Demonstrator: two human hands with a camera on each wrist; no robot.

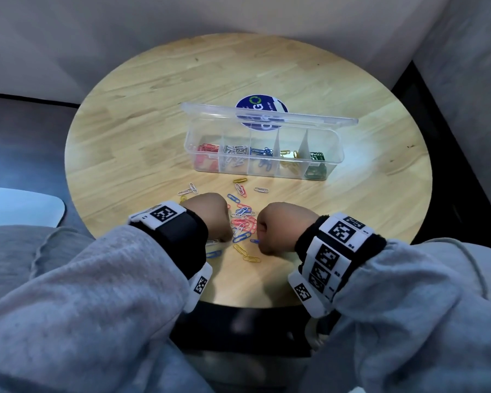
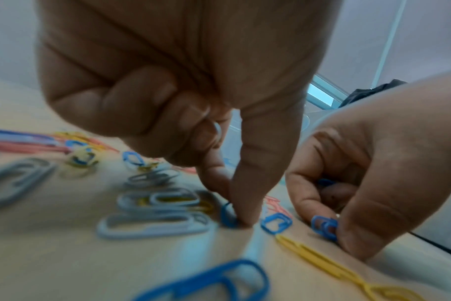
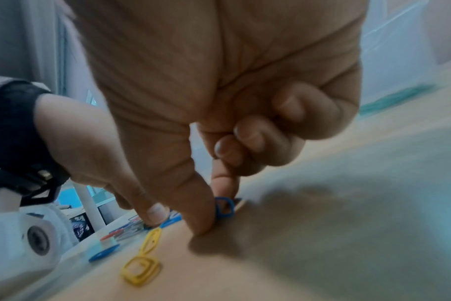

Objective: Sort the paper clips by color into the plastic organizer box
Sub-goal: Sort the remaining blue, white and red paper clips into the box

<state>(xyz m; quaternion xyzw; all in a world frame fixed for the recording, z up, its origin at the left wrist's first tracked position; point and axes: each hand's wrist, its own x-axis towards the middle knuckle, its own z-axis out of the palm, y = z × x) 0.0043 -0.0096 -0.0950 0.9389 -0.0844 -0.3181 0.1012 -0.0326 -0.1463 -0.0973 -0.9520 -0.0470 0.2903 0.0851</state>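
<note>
Right hand [image 3: 219, 114]: thumb and forefinger pinch a blue clip [image 3: 224, 207] on the bench [image 1: 267, 69]. Left hand [image 2: 168, 81] likewise pinches another blue clip [image 2: 228, 215]. Loose clips [image 1: 243, 219] lie near the front edge; organizer box [image 1: 262, 150] mid-bench, five compartments partly filled. Judged roughly half done.

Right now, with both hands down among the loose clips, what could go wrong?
The left hand pinches a blue paper clip right beside overlapping white paper clips; one might snag and come along.

The right hand pinches another blue clip by its end, so it could slip before reaching the organizer box.
</note>
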